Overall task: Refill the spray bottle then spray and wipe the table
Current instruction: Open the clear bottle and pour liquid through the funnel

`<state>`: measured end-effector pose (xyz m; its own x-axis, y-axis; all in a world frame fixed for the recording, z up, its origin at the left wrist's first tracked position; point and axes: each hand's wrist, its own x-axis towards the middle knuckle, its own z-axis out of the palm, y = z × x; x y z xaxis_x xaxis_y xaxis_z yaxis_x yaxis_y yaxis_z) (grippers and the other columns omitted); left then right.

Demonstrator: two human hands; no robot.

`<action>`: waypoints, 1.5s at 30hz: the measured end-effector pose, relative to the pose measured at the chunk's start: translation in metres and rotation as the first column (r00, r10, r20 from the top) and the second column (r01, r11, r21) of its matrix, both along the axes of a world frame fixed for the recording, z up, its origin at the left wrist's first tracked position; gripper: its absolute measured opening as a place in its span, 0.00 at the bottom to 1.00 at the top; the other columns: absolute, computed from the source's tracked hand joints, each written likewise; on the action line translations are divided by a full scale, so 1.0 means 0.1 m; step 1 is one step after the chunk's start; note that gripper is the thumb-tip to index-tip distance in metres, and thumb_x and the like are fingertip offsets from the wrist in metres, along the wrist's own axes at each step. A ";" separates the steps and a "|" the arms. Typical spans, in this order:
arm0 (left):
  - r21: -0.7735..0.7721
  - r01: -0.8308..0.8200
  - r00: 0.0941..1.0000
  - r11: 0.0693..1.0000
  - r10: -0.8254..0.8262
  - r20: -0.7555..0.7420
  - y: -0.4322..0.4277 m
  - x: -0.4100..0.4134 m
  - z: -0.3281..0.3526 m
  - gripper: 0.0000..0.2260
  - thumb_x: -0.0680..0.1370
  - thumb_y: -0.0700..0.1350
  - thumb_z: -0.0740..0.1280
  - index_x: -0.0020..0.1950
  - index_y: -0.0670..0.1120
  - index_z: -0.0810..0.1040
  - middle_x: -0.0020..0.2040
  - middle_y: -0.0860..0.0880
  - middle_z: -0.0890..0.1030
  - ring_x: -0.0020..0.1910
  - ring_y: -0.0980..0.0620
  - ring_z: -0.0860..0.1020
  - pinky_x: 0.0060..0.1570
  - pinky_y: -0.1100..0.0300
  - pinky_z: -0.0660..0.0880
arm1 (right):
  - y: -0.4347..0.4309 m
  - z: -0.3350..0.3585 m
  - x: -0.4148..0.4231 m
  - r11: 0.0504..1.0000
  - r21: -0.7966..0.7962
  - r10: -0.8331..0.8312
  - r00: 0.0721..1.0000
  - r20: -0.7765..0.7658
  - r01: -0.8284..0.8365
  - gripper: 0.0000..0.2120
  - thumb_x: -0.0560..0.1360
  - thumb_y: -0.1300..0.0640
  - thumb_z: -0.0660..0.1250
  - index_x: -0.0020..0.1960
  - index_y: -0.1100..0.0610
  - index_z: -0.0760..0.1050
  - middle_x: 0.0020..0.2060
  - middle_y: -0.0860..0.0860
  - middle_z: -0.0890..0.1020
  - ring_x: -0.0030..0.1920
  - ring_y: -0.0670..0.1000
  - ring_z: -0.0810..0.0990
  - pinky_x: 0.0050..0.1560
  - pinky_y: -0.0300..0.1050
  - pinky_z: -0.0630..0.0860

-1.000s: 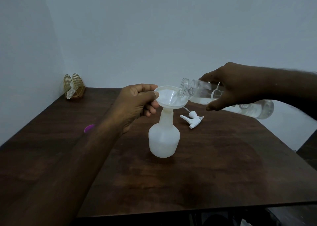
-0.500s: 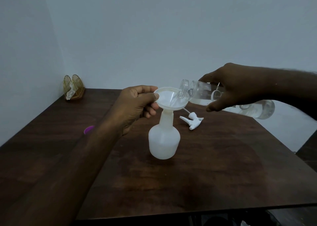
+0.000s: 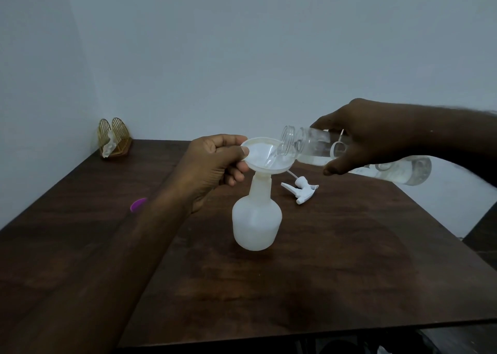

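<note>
A white spray bottle body [image 3: 256,220] stands upright near the middle of the dark wooden table [image 3: 336,286], with a white funnel [image 3: 262,153] seated in its neck. My left hand [image 3: 212,165] pinches the funnel's left rim. My right hand [image 3: 371,138] grips a clear plastic bottle [image 3: 314,146], tilted almost level with its open mouth over the funnel. Clear liquid runs from it into the funnel. The white spray trigger head [image 3: 302,191] lies on the table behind the spray bottle.
A gold wire holder [image 3: 113,137] with a white cloth in it stands at the table's far left corner by the wall. A small purple object [image 3: 138,204] lies on the table's left side, partly hidden by my left forearm. The table's front edge is near.
Both hands and the bottles have stayed almost still. Liquid keeps flowing from the clear bottle into the funnel.
</note>
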<state>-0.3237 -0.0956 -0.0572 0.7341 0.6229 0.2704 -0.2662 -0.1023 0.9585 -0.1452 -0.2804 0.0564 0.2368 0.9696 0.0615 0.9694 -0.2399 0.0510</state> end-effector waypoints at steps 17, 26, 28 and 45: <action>0.002 -0.004 1.000 1.000 0.004 0.001 0.00 0.01 0.01 0.07 0.77 0.39 0.68 0.55 0.44 0.81 0.30 0.46 0.81 0.25 0.54 0.76 0.23 0.64 0.72 | 0.02 0.01 0.01 1.000 0.001 0.001 1.000 0.031 -0.001 0.25 0.65 0.43 0.77 0.59 0.47 0.77 0.39 0.44 0.82 0.37 0.39 0.78 0.39 0.40 0.75; 0.005 0.001 1.000 1.000 -0.001 0.002 0.02 0.00 0.00 0.07 0.77 0.40 0.69 0.55 0.45 0.81 0.31 0.46 0.81 0.25 0.54 0.77 0.24 0.64 0.72 | 0.03 0.01 0.01 1.000 0.000 -0.003 1.000 0.030 0.003 0.24 0.65 0.43 0.76 0.58 0.47 0.77 0.37 0.45 0.83 0.36 0.39 0.78 0.39 0.40 0.75; 0.006 0.004 1.000 1.000 -0.004 0.003 0.02 0.01 0.00 0.08 0.77 0.40 0.69 0.55 0.44 0.81 0.31 0.46 0.81 0.25 0.54 0.77 0.24 0.64 0.72 | 0.03 0.02 0.02 1.000 -0.003 -0.003 0.999 0.038 0.003 0.24 0.65 0.43 0.76 0.58 0.47 0.77 0.38 0.45 0.83 0.36 0.40 0.78 0.40 0.41 0.76; -0.004 -0.003 1.000 1.000 0.003 0.004 -0.01 0.00 0.01 0.07 0.77 0.39 0.68 0.55 0.43 0.81 0.30 0.46 0.80 0.24 0.54 0.76 0.23 0.64 0.71 | 0.04 0.04 0.01 1.000 -0.011 0.002 0.999 0.034 -0.002 0.25 0.64 0.41 0.76 0.59 0.46 0.76 0.37 0.45 0.83 0.36 0.38 0.78 0.40 0.43 0.77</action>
